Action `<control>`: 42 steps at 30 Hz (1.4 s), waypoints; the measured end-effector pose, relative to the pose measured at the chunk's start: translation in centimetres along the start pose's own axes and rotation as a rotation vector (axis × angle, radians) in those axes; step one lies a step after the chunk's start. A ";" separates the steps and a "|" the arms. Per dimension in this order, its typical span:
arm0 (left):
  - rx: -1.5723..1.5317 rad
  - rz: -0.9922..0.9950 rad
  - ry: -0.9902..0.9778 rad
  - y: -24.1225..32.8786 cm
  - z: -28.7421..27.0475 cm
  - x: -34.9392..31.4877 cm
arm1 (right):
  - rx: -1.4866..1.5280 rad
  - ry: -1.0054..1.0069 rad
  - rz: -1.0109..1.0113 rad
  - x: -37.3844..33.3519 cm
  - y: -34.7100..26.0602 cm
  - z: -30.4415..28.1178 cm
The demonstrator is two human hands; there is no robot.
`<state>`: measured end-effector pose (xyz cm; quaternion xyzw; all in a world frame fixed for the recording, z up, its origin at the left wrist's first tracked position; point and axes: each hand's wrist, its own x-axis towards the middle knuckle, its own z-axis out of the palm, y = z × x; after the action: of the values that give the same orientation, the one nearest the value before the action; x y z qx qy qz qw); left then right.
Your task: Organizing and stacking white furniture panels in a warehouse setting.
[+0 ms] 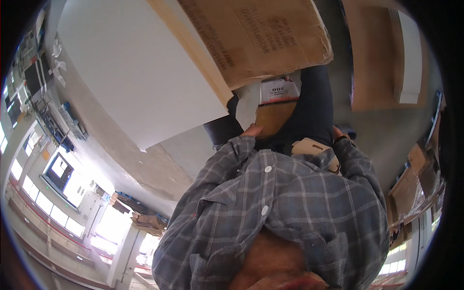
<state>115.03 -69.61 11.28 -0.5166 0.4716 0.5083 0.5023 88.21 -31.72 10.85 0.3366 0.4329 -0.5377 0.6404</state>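
My left hand (252, 129) is low between my legs, beside the near end of a brown cardboard piece (274, 118) with a white and red label (279, 91). Only a small part of this hand shows past the cuff, and whether it touches the cardboard is unclear. My right hand (338, 132) is at the outer side of my right thigh, its fingers hidden. In front of my knees lies a large flat cardboard box (263, 41) with dark print. Left of it, a big white panel (130, 67) with a tan edge slants toward me.
A beige pouch (311, 147) hangs at my waist. To the far right lies a brown cardboard sheet (374, 63) with a white strip (410, 58). More cardboard (411, 188) is stacked at the right rim. Blue racks (72, 121) stand on the concrete floor (140, 159) at left.
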 end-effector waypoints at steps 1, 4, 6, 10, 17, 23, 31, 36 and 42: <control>-0.002 -0.016 -0.049 -0.4 -1.0 -0.3 | -0.013 -0.018 -0.005 0.8 -0.6 0.3; -0.037 0.112 -0.296 -0.4 -3.7 -0.3 | -0.033 -0.180 -0.005 2.6 -2.3 1.2; 0.176 0.317 -0.295 0.1 -5.0 0.0 | -0.056 -0.291 -0.002 3.7 -3.4 1.6; 0.495 0.579 -0.114 2.4 -6.4 1.1 | -0.137 -0.471 -0.002 6.9 -5.6 0.9; 0.261 0.797 0.333 6.1 -9.9 -8.6 | -1.114 0.307 -0.468 4.7 -18.5 17.2; -0.603 1.243 0.333 2.8 -13.6 -33.3 | -0.894 0.223 -1.190 -8.4 -22.0 34.9; -0.764 1.181 0.944 -4.3 -34.4 -28.2 | -0.914 -0.292 -1.244 -6.4 -20.3 49.7; -0.820 1.159 0.752 1.2 -31.0 -29.1 | -1.006 -0.347 -0.820 -4.9 -21.3 56.6; -0.901 1.099 0.716 0.0 -29.9 -29.1 | -1.036 -0.373 -0.831 -2.1 -20.5 58.6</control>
<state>115.43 -100.20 39.66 -0.4955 0.5407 0.6281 -0.2599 79.27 -87.44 36.80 -0.3051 0.6098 -0.5113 0.5232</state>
